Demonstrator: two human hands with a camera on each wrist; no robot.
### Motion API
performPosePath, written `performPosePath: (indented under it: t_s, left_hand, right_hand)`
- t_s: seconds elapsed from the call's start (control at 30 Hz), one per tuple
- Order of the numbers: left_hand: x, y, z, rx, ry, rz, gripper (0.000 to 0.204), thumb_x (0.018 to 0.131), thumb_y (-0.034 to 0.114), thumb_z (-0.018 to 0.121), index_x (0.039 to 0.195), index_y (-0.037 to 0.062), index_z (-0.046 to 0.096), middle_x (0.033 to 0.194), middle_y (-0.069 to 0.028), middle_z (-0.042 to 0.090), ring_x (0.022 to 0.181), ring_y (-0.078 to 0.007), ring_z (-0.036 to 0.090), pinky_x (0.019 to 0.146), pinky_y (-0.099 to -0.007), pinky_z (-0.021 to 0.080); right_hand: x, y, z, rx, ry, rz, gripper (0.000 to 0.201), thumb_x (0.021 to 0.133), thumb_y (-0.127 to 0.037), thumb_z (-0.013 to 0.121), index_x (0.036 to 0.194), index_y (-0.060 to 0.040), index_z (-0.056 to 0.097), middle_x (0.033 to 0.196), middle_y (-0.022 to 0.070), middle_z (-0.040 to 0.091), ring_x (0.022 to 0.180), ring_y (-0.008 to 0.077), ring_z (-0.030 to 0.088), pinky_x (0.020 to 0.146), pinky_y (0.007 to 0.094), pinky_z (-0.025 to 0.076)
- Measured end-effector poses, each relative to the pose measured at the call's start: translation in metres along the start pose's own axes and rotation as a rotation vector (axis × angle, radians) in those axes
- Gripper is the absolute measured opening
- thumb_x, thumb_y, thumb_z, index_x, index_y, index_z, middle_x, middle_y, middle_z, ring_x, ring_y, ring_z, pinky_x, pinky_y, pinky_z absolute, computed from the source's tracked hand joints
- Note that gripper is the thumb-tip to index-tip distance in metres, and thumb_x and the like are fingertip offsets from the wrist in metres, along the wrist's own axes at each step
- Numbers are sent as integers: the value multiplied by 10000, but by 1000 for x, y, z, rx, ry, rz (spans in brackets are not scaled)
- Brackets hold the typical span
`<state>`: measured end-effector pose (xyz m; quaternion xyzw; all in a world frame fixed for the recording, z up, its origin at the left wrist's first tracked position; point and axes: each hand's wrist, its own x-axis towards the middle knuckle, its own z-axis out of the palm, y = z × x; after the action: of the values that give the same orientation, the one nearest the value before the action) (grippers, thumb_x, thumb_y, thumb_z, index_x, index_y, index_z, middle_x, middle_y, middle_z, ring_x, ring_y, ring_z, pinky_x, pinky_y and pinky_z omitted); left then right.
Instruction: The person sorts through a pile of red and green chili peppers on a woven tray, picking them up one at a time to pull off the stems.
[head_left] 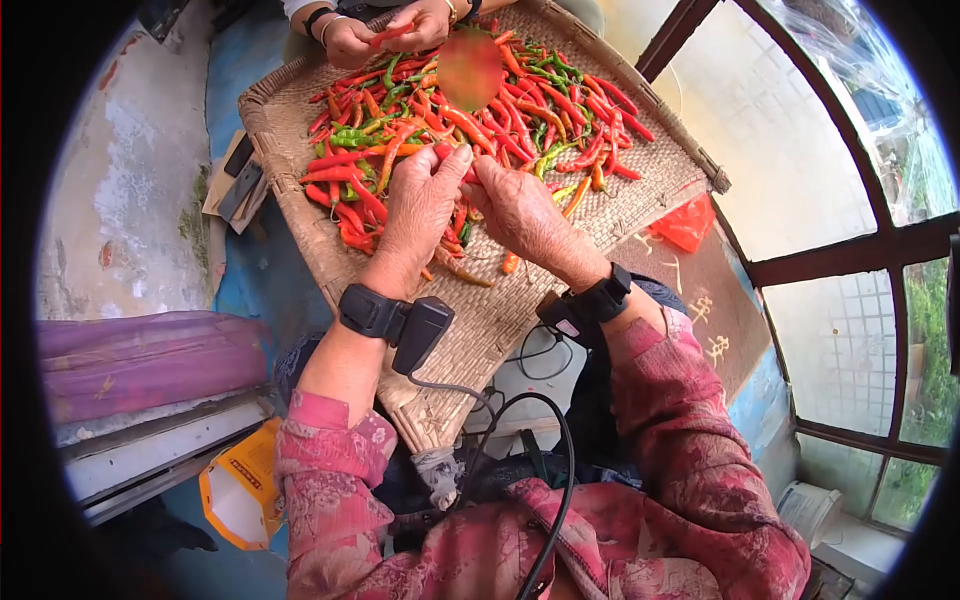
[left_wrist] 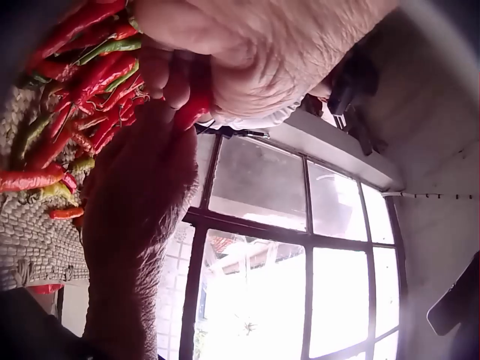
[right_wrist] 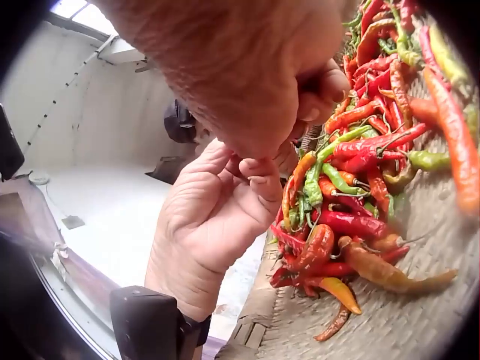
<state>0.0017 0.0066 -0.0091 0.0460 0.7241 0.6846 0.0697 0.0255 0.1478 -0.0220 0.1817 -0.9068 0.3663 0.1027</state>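
Observation:
Over the near edge of a pepper heap, both hands meet with their fingertips close together. My left hand (head_left: 418, 205) pinches a red chili pepper (left_wrist: 196, 105) between thumb and fingers. My right hand (head_left: 535, 218) pinches at the same pepper from the other side; its fingers partly hide the pepper in the right wrist view. Beneath lies the heap of red, orange and green chili peppers (right_wrist: 352, 225), some wrinkled, on a woven tray (head_left: 460, 325). At the tray's far side, another person's hands (head_left: 425, 22) hold a red chili pepper (head_left: 390, 36).
A raised woven rim (head_left: 690, 165) edges the tray. Black wrist cameras (head_left: 425, 330) trail a black cable (head_left: 565, 450) across the lap. Purple cloth (head_left: 150, 365) and a yellow carton (head_left: 245, 485) are at left. A red plastic bag (head_left: 685, 222) and window panes (head_left: 835, 330) are at right.

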Motion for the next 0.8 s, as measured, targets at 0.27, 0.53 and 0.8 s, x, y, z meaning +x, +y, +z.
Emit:
performPosePath:
  t_s: [0.27,0.53,0.8]
  left_hand:
    - [12,20,-34,-248,220,71,246,930,296,492,895,57,535,767,-21,616,534,-20,463,476,-165,398]
    - [25,11,-67,-454,252,69,205,907,197,540,1035,38,521,949,-71,578,760,-122,566,704,-256,484]
    - [23,22,-53,-339,487,112,479,867,226,589,1246,-25,438,1129,-120,511,1029,-166,504,845,-314,421]
  right_hand:
    - [7,55,-27,-230,-54,99,124,863,-169,514,857,-49,541,709,181,584,701,360,596,599,429,464]
    - [-2,182,-64,-541,248,592,325,802,-246,574,1033,-18,559,950,232,618,905,393,587,778,462,458]
    - [2,168,-43,-307,155,517,546,730,-222,627,1209,-5,479,906,234,624,847,346,623,725,405,485]
